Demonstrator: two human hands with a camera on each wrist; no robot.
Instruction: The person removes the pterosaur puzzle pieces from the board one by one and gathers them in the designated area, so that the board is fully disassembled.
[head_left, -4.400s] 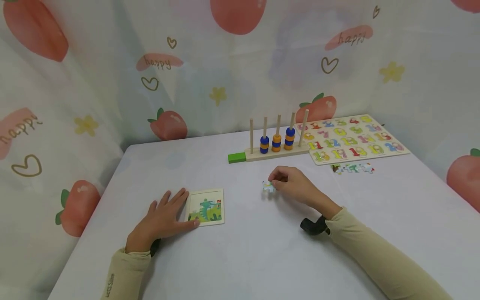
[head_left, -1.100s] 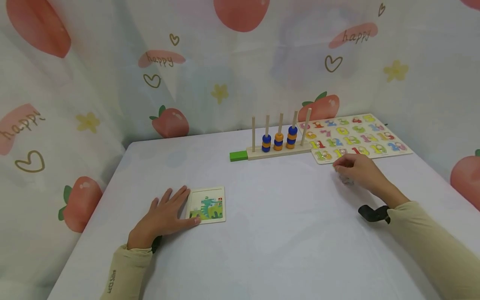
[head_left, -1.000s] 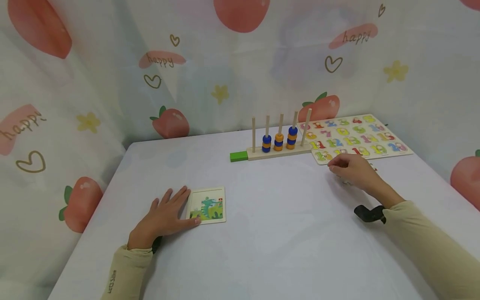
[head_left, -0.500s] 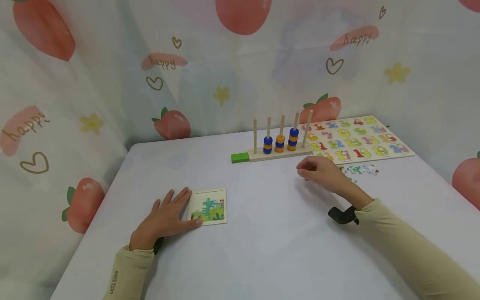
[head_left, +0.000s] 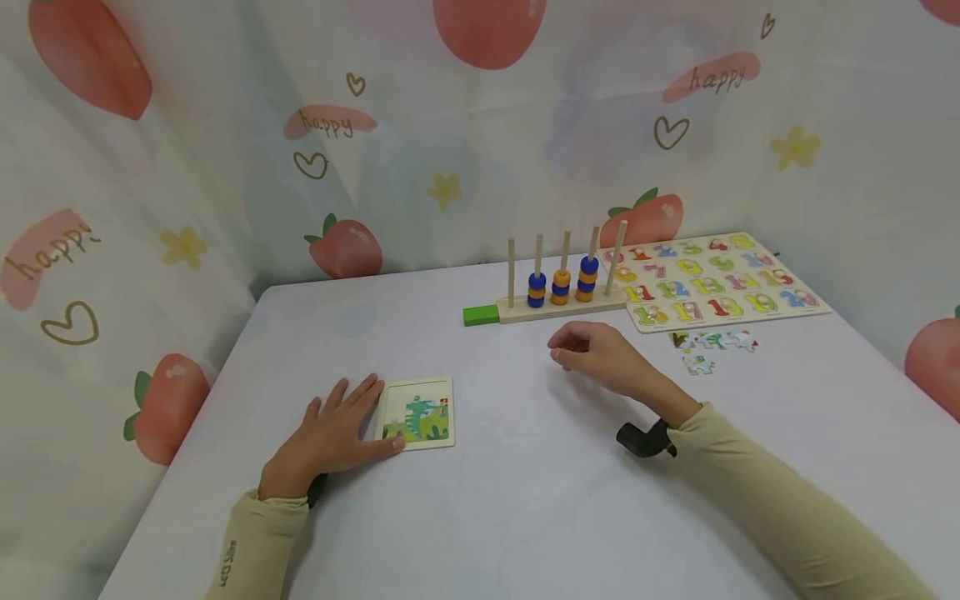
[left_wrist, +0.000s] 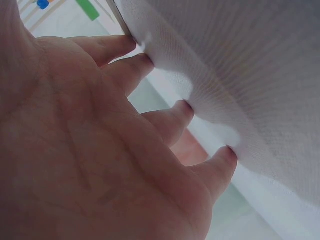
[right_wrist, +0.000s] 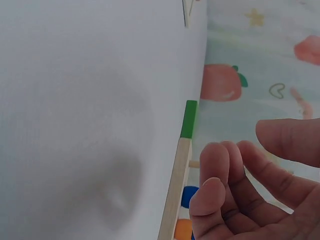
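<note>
From where I stand, a strip of white cloth runs between the left edge of the tabletop (head_left: 480, 517) and the left hand (head_left: 326, 437), widening toward the far left corner. The puzzle frame (head_left: 448, 408) lies just beyond that hand, well back from the near edge, its lower part filled by a green dinosaur picture (head_left: 422, 421). A broad stretch of cloth separates the frame from the right hand (head_left: 600, 358), and more runs toward the near edge.

Behind, close to the far edge, the bead counter (head_left: 561, 288) stands with a green block (head_left: 481, 315) at its left end. The number board (head_left: 716, 279) takes up the far right corner. Before it, short of the right edge, lie a row of puzzle pieces (head_left: 716, 340) and a lone piece (head_left: 698, 364).

As for pose, the left hand is spread wide, fingertips down on the cloth and thumb on the frame's near left corner. The right hand hovers above the tabletop, fingers loosely bent, a narrow gap showing between thumb and fingertips.
</note>
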